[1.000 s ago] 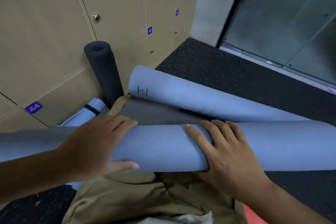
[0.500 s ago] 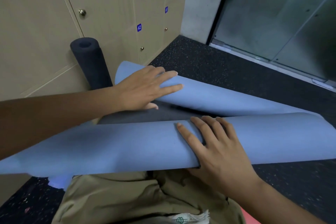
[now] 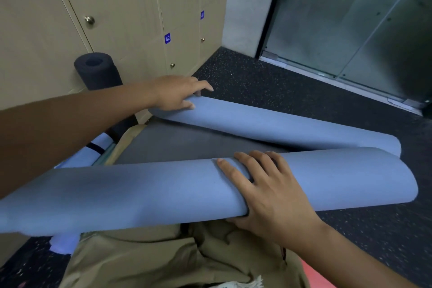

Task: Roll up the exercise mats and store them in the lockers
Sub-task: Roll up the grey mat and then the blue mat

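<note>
A blue exercise mat with a dark grey underside lies on the floor in front of my knees, and both of its ends are curled up. My right hand holds the thick near roll, with fingers spread over its top and the thumb tucked under it. My left hand reaches forward and grips the left corner of the far curled end, fingers over the edge and thumb on the near side. Beige lockers with blue number tags line the wall at left.
A black rolled mat stands upright against the lockers. A pale blue rolled mat with a black strap lies on the floor under my left arm. Speckled black flooring runs to glass doors at right. My khaki trousers fill the bottom.
My left hand left the near roll, reached to the far curled end, then slid to its left corner and took hold. My right hand stayed on the near roll.
</note>
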A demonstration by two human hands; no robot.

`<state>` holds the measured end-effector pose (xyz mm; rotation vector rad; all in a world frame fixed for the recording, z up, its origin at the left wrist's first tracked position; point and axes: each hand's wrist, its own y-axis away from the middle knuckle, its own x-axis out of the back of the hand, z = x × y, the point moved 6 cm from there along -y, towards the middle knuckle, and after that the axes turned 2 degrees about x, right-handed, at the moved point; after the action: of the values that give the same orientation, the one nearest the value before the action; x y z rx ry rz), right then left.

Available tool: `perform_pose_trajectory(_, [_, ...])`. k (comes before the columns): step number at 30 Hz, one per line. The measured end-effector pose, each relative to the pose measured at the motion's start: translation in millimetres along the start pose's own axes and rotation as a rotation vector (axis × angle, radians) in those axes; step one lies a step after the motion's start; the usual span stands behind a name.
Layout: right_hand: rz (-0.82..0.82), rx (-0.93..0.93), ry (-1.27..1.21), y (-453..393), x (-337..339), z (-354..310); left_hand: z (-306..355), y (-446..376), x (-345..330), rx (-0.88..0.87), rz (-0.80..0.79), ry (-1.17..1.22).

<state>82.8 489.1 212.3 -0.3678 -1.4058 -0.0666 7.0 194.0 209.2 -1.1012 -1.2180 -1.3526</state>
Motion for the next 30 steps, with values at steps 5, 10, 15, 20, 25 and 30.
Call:
perform_pose_trajectory(5, [-0.121,-0.027,-0.108,-15.3,-6.1,15.5,-1.5,-10.0,-17.9,0.028,-0.005,0.061])
perform_pose_trajectory(10, [-0.250,-0.023,-0.203,-31.1,-8.0,26.2,-1.5,-17.0,-39.1,0.053,-0.009,-0.103])
perform_pose_trajectory(15, [-0.288,0.006,-0.259,-40.3,-10.5,32.1,-1.4,-25.7,-26.8,-0.005,0.206,-0.118])
perform_pose_trajectory(20, [-0.210,0.063,-0.241,-46.3,-4.5,36.2,-15.0,-34.8,0.3,0.030,0.068,0.113])
perform_pose_trajectory(25, [-0.096,0.082,-0.148,-47.1,1.0,32.6,-17.8,-38.1,30.6,0.058,-0.033,0.307])
perform_pose_trajectory(30, [-0.052,0.042,-0.094,-40.3,-0.4,20.9,-16.7,-50.5,48.8,0.094,-0.063,0.341])
